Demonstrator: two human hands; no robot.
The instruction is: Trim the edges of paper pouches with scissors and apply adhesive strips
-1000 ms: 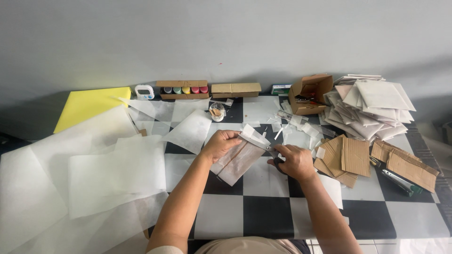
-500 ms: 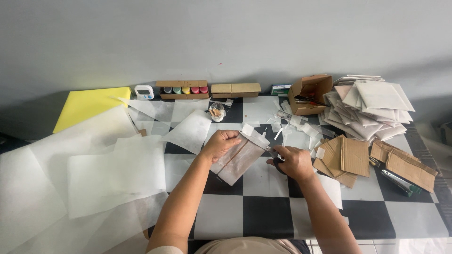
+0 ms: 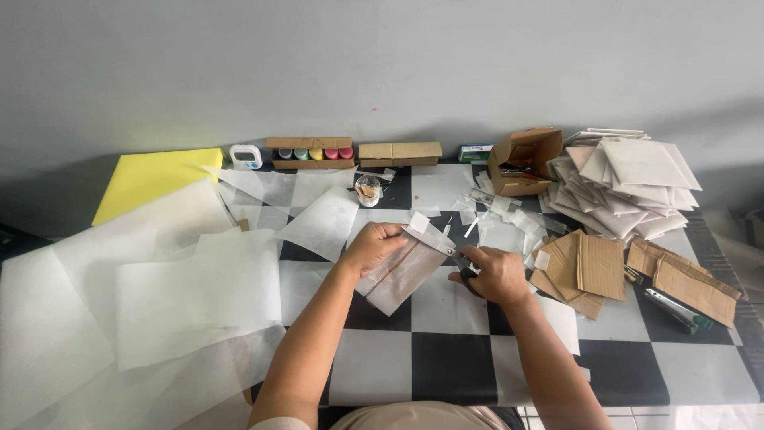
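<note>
My left hand [image 3: 374, 246] grips a small translucent paper pouch [image 3: 402, 271] with a brown insert, held tilted over the black-and-white checkered table [image 3: 446, 362]. My right hand [image 3: 495, 275] is closed around dark-handled scissors [image 3: 467, 275], their tip at the pouch's upper right edge, next to a white strip [image 3: 428, 234] along its top. Both forearms reach in from the bottom of the view.
Large sheets of translucent paper [image 3: 143, 287] cover the left side, with a yellow sheet [image 3: 155, 177] behind. Brown cardboard pieces [image 3: 593, 267], a stack of white envelopes [image 3: 625, 179], an open cardboard box [image 3: 521, 163], a stapler [image 3: 676, 309] and a paint-pot tray [image 3: 312, 153] lie around.
Hardly anything differs: both hands stay on the pouch, with the right hand shifted very slightly along its top edge.
</note>
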